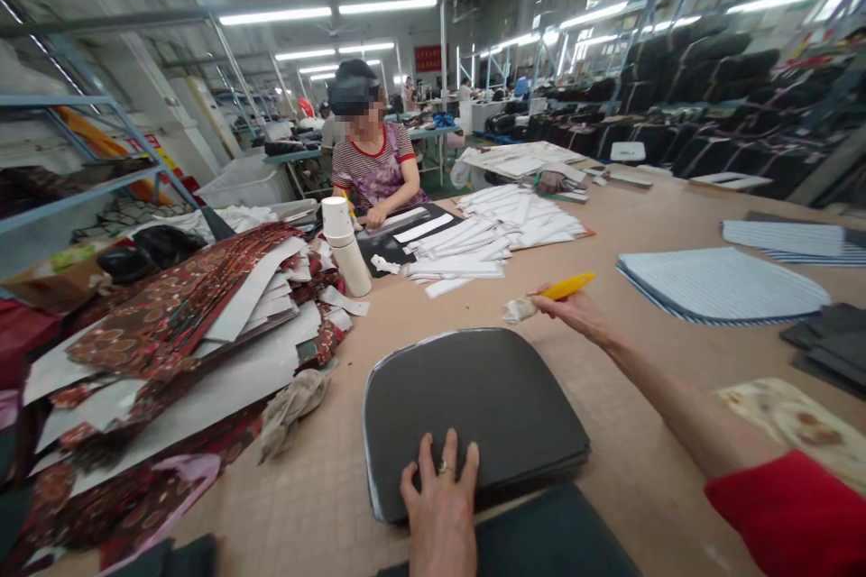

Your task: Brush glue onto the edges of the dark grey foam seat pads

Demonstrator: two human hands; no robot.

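My left hand [443, 496] lies with its fingers spread on a stack of dark grey rounded panels [474, 397]. A pale whitish line runs along the stack's left and top edges. In my right hand [561, 306] is a brush with a yellow handle [569, 286], held above the table beyond the stack's upper right corner. The brush's pale, caked head [518, 310] points left and touches nothing that I can make out. Closer to me lies a darker green-black piece [551, 536], partly under the stack's near edge.
Patterned red-brown fabric and white sheets [182, 315] are piled at left, near a crumpled rag [294, 406]. A white bottle [348, 261] stands before a co-worker [375, 144] handling white strips [466, 230]. Striped panels [721, 279] lie at right, above a stained cloth [791, 419].
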